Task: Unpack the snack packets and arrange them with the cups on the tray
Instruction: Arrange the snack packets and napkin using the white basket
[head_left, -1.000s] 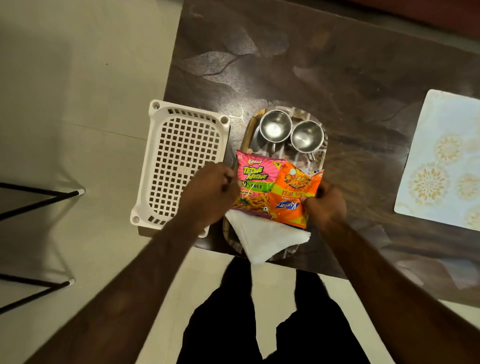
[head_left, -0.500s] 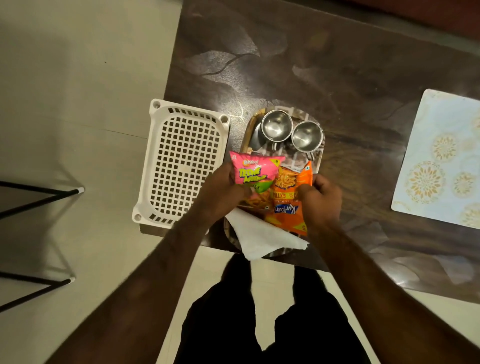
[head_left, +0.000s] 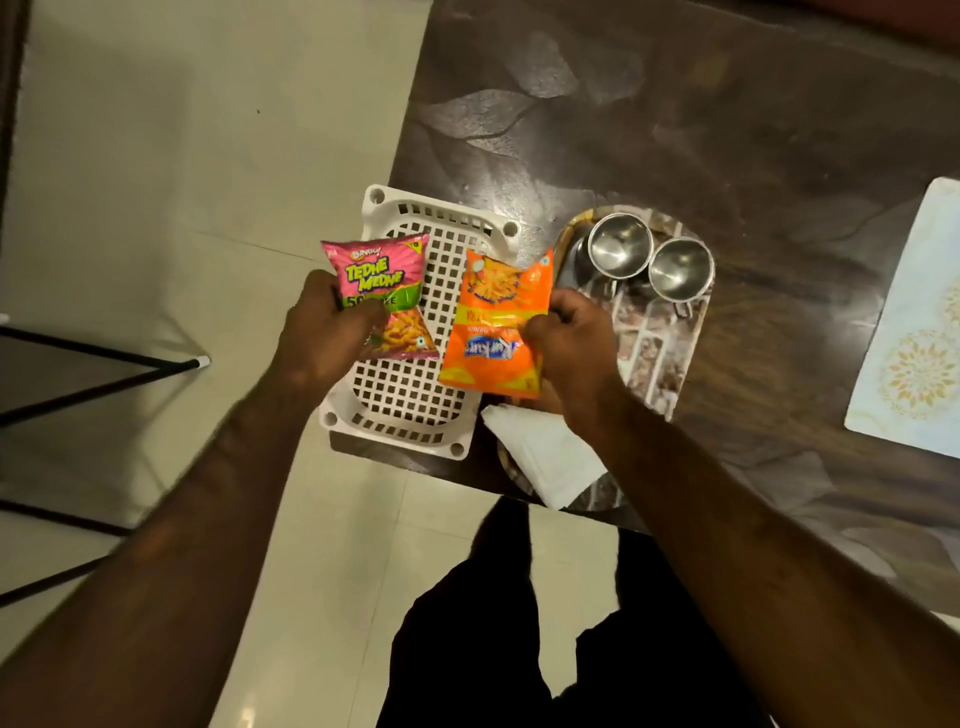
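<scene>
My left hand (head_left: 327, 332) grips a pink snack packet (head_left: 382, 280), held up over the left part of the white plastic basket (head_left: 410, 387). My right hand (head_left: 569, 338) grips an orange snack packet (head_left: 493, 322), held above the basket's right edge, just left of the tray (head_left: 654, 358). The oval patterned tray lies on the dark table. Two steel cups (head_left: 621, 244) (head_left: 678, 270) stand side by side at its far end. A white folded napkin (head_left: 545, 457) lies on the tray's near end.
The dark wooden table (head_left: 675, 130) fills the upper right; its near edge runs just past the tray. A pale patterned placemat (head_left: 914, 332) lies at the far right. Black metal legs (head_left: 93, 364) stand on the tiled floor at left.
Both packets were lying on the tray under my hands; now they are lifted and carried left, apart from each other, over the white basket.
</scene>
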